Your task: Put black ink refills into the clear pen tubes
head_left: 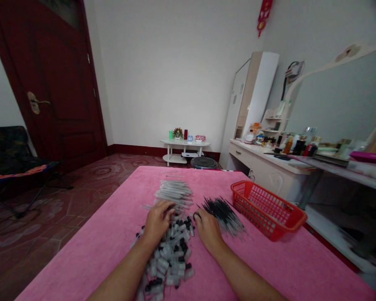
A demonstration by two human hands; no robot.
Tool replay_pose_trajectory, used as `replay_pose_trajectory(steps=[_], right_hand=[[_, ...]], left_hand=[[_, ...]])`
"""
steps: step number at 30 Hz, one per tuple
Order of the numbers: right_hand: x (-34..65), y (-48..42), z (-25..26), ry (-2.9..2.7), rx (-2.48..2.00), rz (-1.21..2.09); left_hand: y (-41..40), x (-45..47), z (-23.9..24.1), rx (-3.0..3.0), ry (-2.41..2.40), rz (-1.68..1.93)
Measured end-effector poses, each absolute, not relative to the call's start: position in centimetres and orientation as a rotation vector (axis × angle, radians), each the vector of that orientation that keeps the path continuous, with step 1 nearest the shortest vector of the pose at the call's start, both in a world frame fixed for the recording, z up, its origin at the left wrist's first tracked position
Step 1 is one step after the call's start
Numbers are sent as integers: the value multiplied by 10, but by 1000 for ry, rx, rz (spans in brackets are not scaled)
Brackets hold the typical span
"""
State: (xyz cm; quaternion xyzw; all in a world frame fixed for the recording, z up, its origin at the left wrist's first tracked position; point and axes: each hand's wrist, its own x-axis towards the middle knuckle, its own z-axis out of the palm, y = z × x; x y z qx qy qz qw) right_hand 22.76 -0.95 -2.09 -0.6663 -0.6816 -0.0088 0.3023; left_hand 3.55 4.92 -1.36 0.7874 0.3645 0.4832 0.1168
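My left hand is over the upper left of a heap of short clear plastic pieces with black parts. Its thumb and fingers are curled together; anything between them is hidden. Just beyond lies a stack of slender clear tubes. To the right of the heap, my right hand has its fingers bent inward and closed near a small dark spot, too blurred to name. Beside this hand is a bundle of thin sticks, black at one end and pale at the other.
A red plastic basket stands on the pink-covered table at the right. Beyond are a low white stand and a dresser crowded with bottles. A folding chair is at the left by the door.
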Motion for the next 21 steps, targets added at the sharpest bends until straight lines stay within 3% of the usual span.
replay_pose_trajectory(steps=[21], right_hand=[[233, -10, -17, -1565, -1379, 231]], left_hand=[[41, 42, -7, 2505, 960, 1274]])
